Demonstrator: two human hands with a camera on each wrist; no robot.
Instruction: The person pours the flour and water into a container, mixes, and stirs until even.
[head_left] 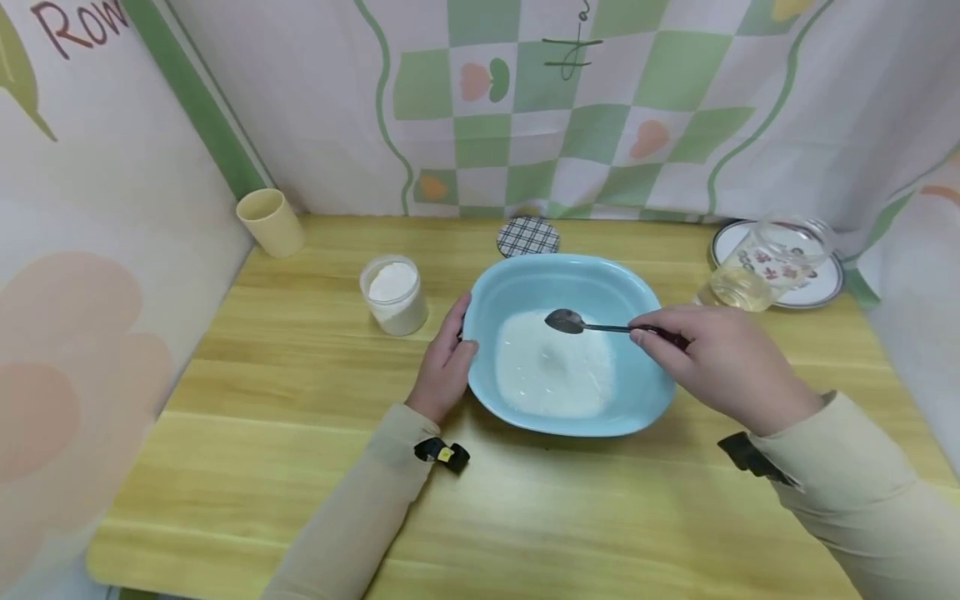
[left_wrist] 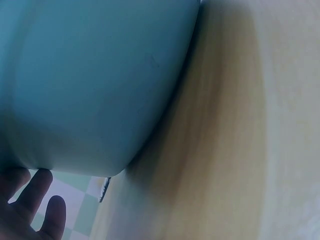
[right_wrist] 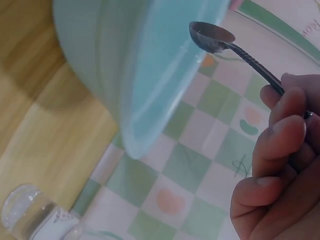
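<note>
A light blue basin (head_left: 570,265) stands on the table with white, wet-looking contents (head_left: 555,375) spread over its bottom. My left hand (head_left: 444,367) grips the basin's left side, thumb at the rim and fingers along the outer wall; in the left wrist view its fingertips touch the blue wall (left_wrist: 95,95). In my right hand (head_left: 720,358) is a dark metal spoon (head_left: 566,322), pinched by the handle and held level above the basin. The right wrist view shows the spoon's bowl (right_wrist: 212,37) near the rim, with curled fingers (right_wrist: 280,145) behind it.
Left of the basin stands a clear jar of white powder (head_left: 395,300). A yellow cup (head_left: 272,223) is at the back left, and a checked coaster (head_left: 528,237) behind the basin. At the right, a glass jar with pale liquid (head_left: 750,279) stands by a patterned plate (head_left: 825,287).
</note>
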